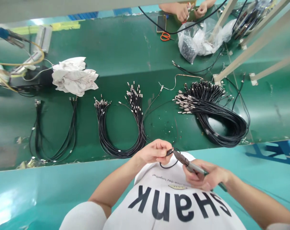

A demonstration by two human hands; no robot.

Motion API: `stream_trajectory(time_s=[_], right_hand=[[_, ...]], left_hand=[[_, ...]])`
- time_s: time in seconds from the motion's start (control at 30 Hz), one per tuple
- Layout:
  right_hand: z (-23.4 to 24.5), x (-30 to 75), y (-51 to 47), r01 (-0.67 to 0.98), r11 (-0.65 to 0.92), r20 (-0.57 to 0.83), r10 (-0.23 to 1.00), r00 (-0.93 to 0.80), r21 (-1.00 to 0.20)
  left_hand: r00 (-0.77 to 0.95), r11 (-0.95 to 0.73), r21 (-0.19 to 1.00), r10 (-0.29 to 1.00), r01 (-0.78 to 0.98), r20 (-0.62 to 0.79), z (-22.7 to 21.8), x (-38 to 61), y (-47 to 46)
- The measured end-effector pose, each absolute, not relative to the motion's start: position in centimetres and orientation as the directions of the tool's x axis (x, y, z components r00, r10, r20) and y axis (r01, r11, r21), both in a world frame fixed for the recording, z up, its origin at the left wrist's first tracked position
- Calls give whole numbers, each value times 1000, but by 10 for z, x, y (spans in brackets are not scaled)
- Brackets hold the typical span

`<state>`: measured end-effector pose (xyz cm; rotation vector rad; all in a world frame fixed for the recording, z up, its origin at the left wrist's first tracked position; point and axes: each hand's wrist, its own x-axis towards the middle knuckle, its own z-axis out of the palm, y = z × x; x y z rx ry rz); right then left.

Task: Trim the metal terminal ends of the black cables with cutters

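My left hand (154, 152) is closed in a pinch on the end of a thin black cable (169, 165), which loops down in front of my white shirt. My right hand (203, 175) is wrapped round the green handles of a pair of pliers (183, 159). The pliers' dark jaws meet the cable end right at my left fingertips. Both hands are held close to my chest, just short of the near edge of the green table (125, 54).
Bundles of black cables with metal connectors lie on the table: a large coil (214, 108) at right, a looped bundle (125, 127) in the middle, a thinner one (54, 131) at left. A white rag (73, 76), plastic bags (200, 38), orange scissors (165, 36) and another person's hands (190, 9) are farther back.
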<state>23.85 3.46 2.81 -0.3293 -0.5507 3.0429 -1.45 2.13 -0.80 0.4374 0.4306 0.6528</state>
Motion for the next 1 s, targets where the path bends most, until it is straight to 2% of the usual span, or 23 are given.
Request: stream_trajectory(time_s=[0.03, 0.07, 0.1, 0.17, 0.2, 0.27, 0.33, 0.4, 0.5, 0.63, 0.83, 1.0], right_hand=[[36, 244, 44, 149, -828, -318, 37, -947, -541], [45, 250, 53, 309, -662, -451, 49, -891, -683], [54, 255, 60, 437, -512, -552, 91, -829, -740], [68, 265, 70, 620, -207, -653, 221, -724, -757], [72, 270, 73, 679, -91, -672, 291, -682, -729], [76, 279, 75, 754, 48, -677, 405, -614, -655], [76, 284, 75, 774, 34, -673, 472, -570, -632], [75, 284, 75, 716, -80, -643, 517, -565, -693], [73, 273, 73, 536, -227, -554, 584, -593, -813], [67, 249, 69, 415, -239, -464, 642, -610, -878], [52, 228, 67, 227, -308, -382, 719, -581, -924], [49, 227, 68, 186, -309, -355, 699, -621, -933]], left_hand=[[715, 706, 551, 651, -446, -255, -3, -19, 22], [696, 681, 614, 661, -399, -280, 2, -23, 23], [651, 623, 711, 694, -327, -309, 8, -26, 24], [469, 376, 924, 830, -73, -301, 19, -28, 23], [364, 222, 972, 902, 72, -232, 23, -28, 23], [213, -57, 952, 977, 300, -8, 29, -25, 21], [160, -246, 880, 967, 405, 197, 31, -22, 20], [168, -330, 845, 944, 421, 285, 31, -18, 18], [190, -297, 858, 953, 419, 237, 30, -9, 16], [242, -251, 852, 958, 459, 152, 33, 3, 17], [297, -381, 774, 919, 506, 259, 36, 11, 19], [311, -373, 777, 920, 507, 239, 32, 12, 20]])
